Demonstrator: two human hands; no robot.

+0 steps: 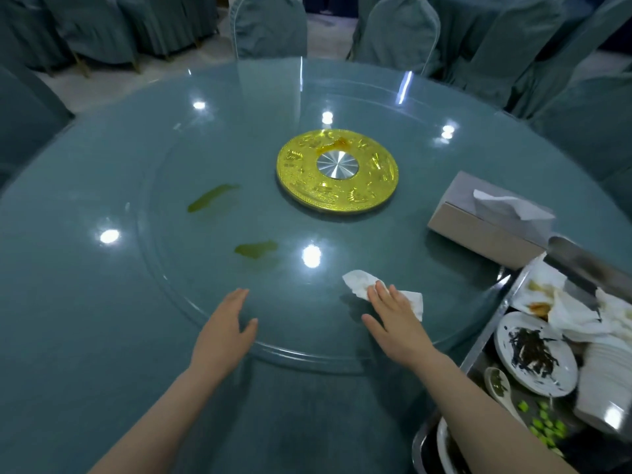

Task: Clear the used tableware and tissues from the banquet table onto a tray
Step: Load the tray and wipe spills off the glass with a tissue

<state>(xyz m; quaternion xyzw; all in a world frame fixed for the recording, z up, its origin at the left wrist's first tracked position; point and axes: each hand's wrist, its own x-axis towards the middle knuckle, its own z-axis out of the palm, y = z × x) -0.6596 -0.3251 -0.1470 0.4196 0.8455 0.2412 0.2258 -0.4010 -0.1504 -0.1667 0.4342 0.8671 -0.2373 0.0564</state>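
My right hand (393,319) lies flat with straight fingers on a crumpled white tissue (359,280) on the glass turntable (212,336). The tissue has an orange-brown stain at its right end. My left hand (227,326) rests open on the glass near the turntable's front rim, holding nothing. At the lower right a metal tray (478,350) holds a white plate (537,357) with dark scraps, a white spoon (499,384), stained used tissues (578,313) and a stack of white dishes (605,374). Two green smears (256,249) mark the glass left of centre.
A gold disc (297,165) with a silver hub sits at the turntable's centre, with an orange smear on it. A grey tissue box (478,217) stands right of it, behind the tray. Chairs in teal covers (270,25) ring the round table.
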